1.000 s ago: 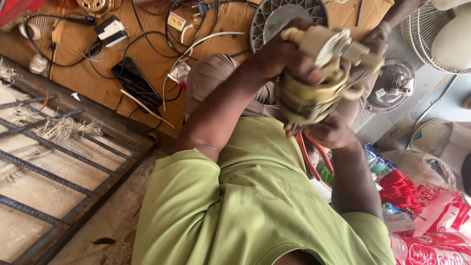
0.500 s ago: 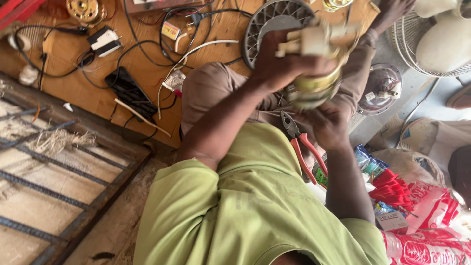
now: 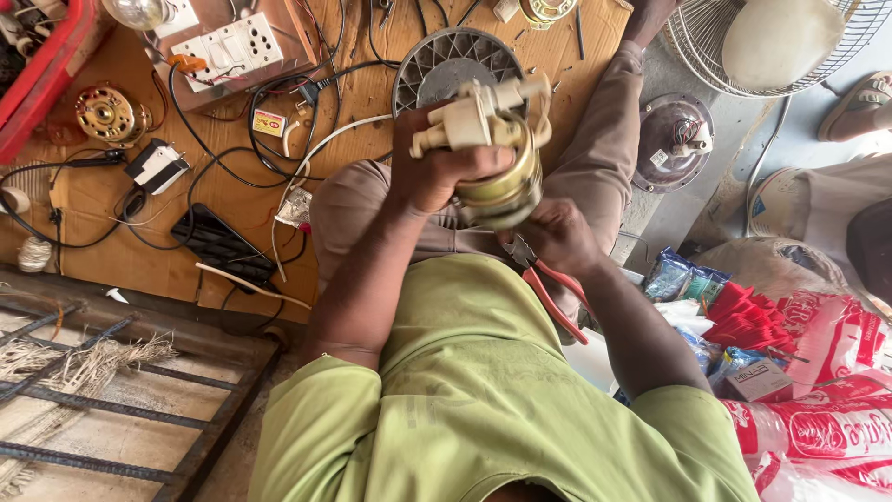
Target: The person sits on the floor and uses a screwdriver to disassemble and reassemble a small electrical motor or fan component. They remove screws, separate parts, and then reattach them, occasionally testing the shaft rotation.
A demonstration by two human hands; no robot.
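Small yellow-and-red label (image 3: 269, 122) lying flat on the wooden board at ten o'clock. Blue foil packets (image 3: 683, 275) at three o'clock. Red-and-white printed plastic bags (image 3: 818, 428) at four o'clock, small grey box (image 3: 760, 379) against them.

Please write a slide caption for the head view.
Left hand grips a fan motor; right hand holds red pliers beneath it.
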